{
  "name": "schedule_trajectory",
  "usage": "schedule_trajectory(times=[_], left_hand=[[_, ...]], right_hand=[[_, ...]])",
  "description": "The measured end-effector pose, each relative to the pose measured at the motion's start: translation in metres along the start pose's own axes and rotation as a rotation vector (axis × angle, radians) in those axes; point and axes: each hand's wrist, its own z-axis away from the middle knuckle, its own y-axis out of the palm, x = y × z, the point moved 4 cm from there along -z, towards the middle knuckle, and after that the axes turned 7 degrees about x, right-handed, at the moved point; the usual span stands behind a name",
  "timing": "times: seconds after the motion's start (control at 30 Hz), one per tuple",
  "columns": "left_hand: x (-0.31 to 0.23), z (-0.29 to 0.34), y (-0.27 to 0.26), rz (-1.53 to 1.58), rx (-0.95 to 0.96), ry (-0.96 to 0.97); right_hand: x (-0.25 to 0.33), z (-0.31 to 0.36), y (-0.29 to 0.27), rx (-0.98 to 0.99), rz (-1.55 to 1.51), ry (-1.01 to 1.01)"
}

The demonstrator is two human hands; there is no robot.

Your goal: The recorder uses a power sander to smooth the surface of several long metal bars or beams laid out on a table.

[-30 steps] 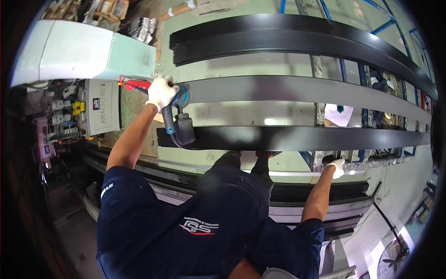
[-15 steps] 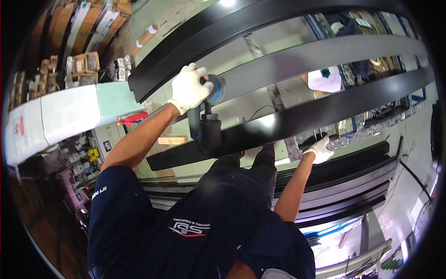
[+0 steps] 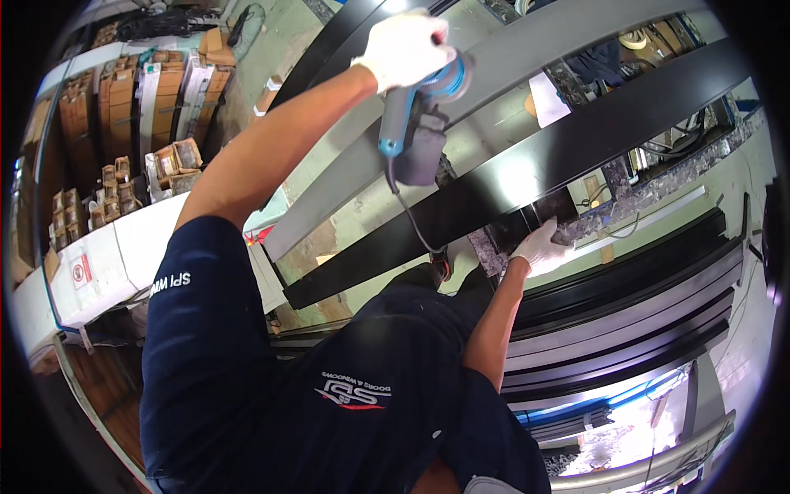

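My left hand (image 3: 405,49), in a white glove, is wrapped round the top of a blue corded sander (image 3: 398,122) with a dark dust box. The sander's round pad faces the long grey metal profile (image 3: 506,67); whether they touch is hard to see. Nearer to me runs a black profile (image 3: 461,202), parallel to the grey one. My gloved right hand (image 3: 541,249) rests at the speckled support rail (image 3: 605,216), just below the black profile, fingers apart and holding nothing visible.
The sander's cord (image 3: 414,222) loops down across the black profile. Another dark profile (image 3: 321,70) lies on the far side. Several dark profiles (image 3: 625,309) are stacked at my right. Wrapped bundles and small boxes (image 3: 174,160) stand at the left beside a white-covered surface (image 3: 148,247).
My left hand has carried the sander up and to the right, farther from me along the grey profile. My right hand stays at the support rail, while the whole view has turned and shifted.
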Motion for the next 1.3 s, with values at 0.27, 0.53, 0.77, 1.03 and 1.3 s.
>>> schedule_trajectory(times=[0.27,0.53,0.77,1.03,1.3], left_hand=[[0.032,0.065,0.006,-0.082,0.006,0.04],[0.128,0.243,0.026,-0.038,0.05,-0.205],[0.201,0.393,0.045,0.034,0.035,-0.415],[0.285,0.558,0.072,0.096,-0.025,-0.653],[0.335,0.715,0.106,0.128,-0.03,-0.749]], right_hand=[[-0.008,-0.001,0.006,0.041,-0.165,0.017],[-0.007,0.0,-0.005,-0.073,0.124,-0.038],[-0.008,-0.002,0.001,-0.168,0.225,-0.078],[-0.002,-0.002,-0.003,-0.113,0.045,0.012],[-0.009,-0.009,0.006,-0.196,0.247,-0.111]])
